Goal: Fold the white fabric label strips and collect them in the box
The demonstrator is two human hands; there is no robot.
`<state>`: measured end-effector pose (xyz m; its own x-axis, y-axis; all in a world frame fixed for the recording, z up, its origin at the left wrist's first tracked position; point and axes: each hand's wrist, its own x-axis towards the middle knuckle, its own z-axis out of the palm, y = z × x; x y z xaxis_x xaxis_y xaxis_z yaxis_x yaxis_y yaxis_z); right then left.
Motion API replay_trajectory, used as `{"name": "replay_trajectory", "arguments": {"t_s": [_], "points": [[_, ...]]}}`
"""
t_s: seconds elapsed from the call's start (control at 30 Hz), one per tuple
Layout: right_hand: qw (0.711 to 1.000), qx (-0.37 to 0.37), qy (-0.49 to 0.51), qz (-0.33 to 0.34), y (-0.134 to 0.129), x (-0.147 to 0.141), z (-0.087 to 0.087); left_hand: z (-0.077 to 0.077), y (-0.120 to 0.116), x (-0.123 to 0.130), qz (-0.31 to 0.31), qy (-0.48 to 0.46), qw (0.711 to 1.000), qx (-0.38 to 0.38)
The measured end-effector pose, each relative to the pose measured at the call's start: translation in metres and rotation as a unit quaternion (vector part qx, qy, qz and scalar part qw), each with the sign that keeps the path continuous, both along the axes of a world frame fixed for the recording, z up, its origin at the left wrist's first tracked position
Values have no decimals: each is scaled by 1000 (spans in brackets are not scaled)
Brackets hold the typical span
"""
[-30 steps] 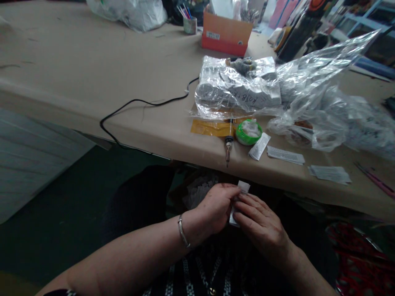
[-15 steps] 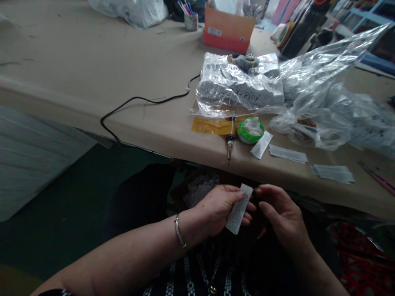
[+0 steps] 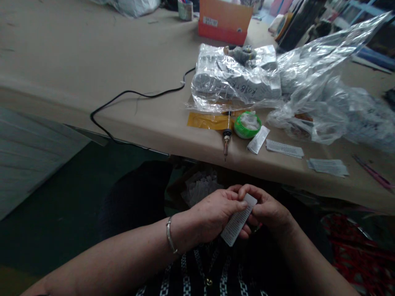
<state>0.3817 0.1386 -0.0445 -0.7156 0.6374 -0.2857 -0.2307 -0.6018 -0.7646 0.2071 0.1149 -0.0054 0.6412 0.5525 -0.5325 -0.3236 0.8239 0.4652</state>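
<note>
A narrow white printed label (image 3: 236,226), perhaps several in a thin stack, is gripped between the thumb and fingers of my left hand (image 3: 212,213). My right hand (image 3: 271,209) is closed at the label's upper end, thumb and curled fingers against its edge. Above my hands, a soldering iron (image 3: 226,137) rests on the table with its tip toward me. Beside it stands a green-rimmed round container (image 3: 247,125) with white material inside. To the right lie a folded white strip (image 3: 258,139), a printed label strip (image 3: 284,148) and a stack of labels (image 3: 328,167).
Clear plastic bags (image 3: 236,88) with white bundles cover the table's right half. A black cord (image 3: 123,93) loops over the front edge. Pink-handled tweezers or scissors (image 3: 375,172) lie at far right. An orange box (image 3: 224,22) stands behind. Many white scraps (image 3: 200,187) sit below the table edge.
My right hand has moved left and closed onto the upper end of the label; before, it was apart with fingers spread. The view has tilted slightly downward.
</note>
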Motion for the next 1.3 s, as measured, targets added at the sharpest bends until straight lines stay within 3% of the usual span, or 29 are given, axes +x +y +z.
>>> {"name": "replay_trajectory", "arguments": {"t_s": [0.33,0.43,0.6,0.8,1.0,1.1,1.23,1.3], "points": [[997,-12,-60,-43,-4,-3,4,-3,1,2,3,43,999,1],[987,41,-130,-80,-6,-4,4,-2,1,2,24,69,997,9],[947,138,-241,-164,-10,-10,17,-2,1,2,51,88,994,30],[942,149,-257,-156,-12,-17,28,-10,0,-4,-10,9,999,36],[922,205,-302,-128,-15,-18,25,-11,-2,-9,3,6,1000,19],[879,297,-349,-131,-19,-17,26,-10,-2,-11,6,-1,1000,10],[758,489,-408,-138,-24,-15,26,-9,0,-12,15,10,1000,8],[710,545,-427,-128,-25,-15,26,-10,0,-11,8,16,1000,12]]}}
